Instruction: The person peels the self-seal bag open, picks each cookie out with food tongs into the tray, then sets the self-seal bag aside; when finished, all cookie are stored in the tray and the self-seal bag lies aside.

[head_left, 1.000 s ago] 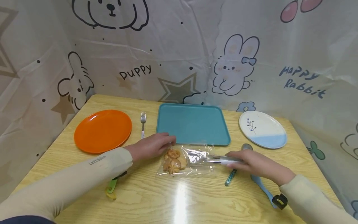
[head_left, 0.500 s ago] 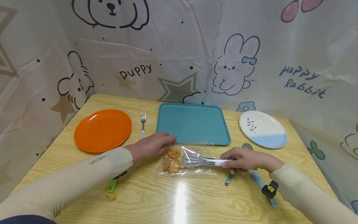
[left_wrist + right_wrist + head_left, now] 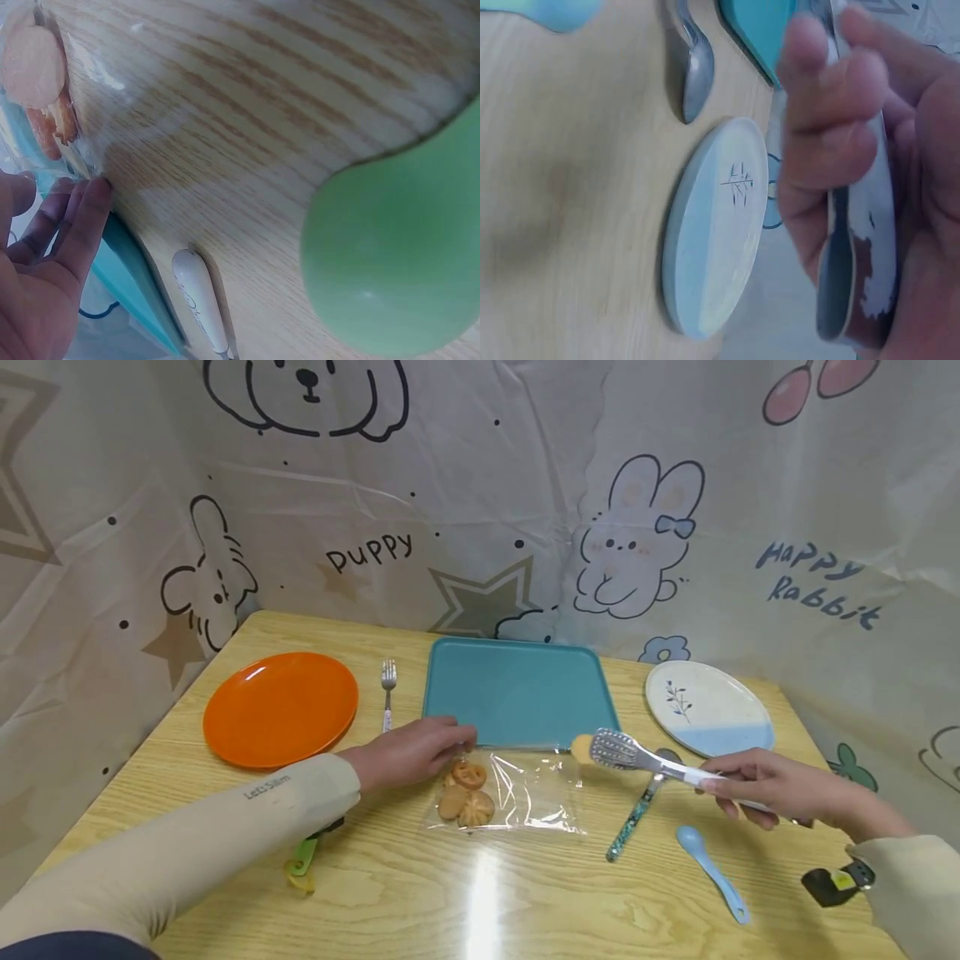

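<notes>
Beside the near right corner of the tray (image 3: 517, 689), holding a cookie (image 3: 581, 749) at the tips of the tongs (image 3: 615, 749), apparently just outside the bag (image 3: 536, 789). Gripping the tongs in the right hand (image 3: 783, 792), with fingers curled round the handle. Touching the bag near its far left corner with the left hand (image 3: 408, 752), with fingertips close together; impossible to tell whether pinching or merely pressing. By judgement, partway through moving a single cookie out; now needing an even squeeze, firm without cracking, and a level path to a resting place. Farther out, to the right, past a metal spoon (image 3: 633, 818) to a white plate (image 3: 708, 702); to the left, past a fork (image 3: 387, 697) to an orange plate (image 3: 281, 710).
</notes>
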The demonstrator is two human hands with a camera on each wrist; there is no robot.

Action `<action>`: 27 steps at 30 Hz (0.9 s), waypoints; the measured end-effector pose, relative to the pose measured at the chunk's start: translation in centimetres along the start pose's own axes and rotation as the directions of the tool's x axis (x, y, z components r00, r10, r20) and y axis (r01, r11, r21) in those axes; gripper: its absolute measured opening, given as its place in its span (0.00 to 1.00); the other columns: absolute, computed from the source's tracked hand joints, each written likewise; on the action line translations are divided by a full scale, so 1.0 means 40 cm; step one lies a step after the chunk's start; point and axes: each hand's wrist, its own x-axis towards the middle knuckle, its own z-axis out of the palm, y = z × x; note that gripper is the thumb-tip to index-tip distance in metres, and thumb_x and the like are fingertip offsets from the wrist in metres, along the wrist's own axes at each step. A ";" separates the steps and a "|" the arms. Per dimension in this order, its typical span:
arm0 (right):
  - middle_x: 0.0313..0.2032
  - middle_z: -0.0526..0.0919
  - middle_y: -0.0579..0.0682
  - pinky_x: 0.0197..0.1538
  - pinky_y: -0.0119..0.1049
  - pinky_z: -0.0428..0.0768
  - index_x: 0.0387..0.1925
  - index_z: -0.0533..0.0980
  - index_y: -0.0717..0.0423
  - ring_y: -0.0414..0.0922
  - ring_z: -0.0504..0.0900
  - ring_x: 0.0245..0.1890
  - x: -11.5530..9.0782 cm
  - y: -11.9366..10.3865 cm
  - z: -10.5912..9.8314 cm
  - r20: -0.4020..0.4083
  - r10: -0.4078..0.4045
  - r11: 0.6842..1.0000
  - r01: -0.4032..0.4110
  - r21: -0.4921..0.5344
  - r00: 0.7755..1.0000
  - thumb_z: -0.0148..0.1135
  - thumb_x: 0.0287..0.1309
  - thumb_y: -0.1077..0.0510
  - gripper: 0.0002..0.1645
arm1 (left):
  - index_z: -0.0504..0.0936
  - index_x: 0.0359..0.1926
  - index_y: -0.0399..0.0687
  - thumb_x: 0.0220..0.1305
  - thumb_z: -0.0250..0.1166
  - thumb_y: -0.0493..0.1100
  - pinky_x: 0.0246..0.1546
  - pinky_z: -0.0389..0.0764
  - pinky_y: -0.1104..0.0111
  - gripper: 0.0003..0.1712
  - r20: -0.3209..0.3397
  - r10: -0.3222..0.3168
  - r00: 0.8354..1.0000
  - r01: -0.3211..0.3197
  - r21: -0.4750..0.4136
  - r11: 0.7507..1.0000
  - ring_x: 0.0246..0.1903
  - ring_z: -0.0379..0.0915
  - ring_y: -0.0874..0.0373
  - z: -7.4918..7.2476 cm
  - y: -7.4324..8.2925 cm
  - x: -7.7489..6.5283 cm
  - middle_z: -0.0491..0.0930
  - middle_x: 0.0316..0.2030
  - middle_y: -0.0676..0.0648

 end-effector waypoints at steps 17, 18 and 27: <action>0.27 0.80 0.50 0.27 0.42 0.76 0.44 0.75 0.53 0.46 0.78 0.24 0.423 -0.147 0.015 -0.524 -0.260 0.532 -0.332 -0.779 0.811 0.50 0.71 0.45 0.16 | 0.76 0.42 0.52 0.72 0.53 0.38 0.37 0.74 0.72 0.05 0.019 0.002 1.000 -0.002 0.008 1.000 0.34 0.69 0.61 0.005 -0.001 -0.004 0.75 0.33 0.55; 0.25 0.80 0.50 0.24 0.41 0.74 0.42 0.74 0.52 0.46 0.77 0.21 0.445 -0.155 0.017 -0.508 -0.283 0.484 -0.336 -0.808 0.814 0.51 0.71 0.46 0.15 | 0.76 0.42 0.52 0.72 0.53 0.39 0.37 0.74 0.72 0.05 0.019 0.005 1.000 -0.006 0.007 1.000 0.34 0.69 0.61 0.005 -0.001 -0.003 0.75 0.32 0.55; 0.24 0.77 0.49 0.14 0.35 0.67 0.41 0.73 0.52 0.43 0.71 0.14 0.558 -0.187 0.042 -0.427 -0.385 0.235 -0.360 -0.903 0.818 0.56 0.68 0.48 0.12 | 0.76 0.40 0.51 0.72 0.55 0.40 0.36 0.73 0.72 0.04 0.024 0.013 1.000 -0.013 0.004 1.000 0.33 0.68 0.61 -0.005 0.002 0.003 0.74 0.31 0.55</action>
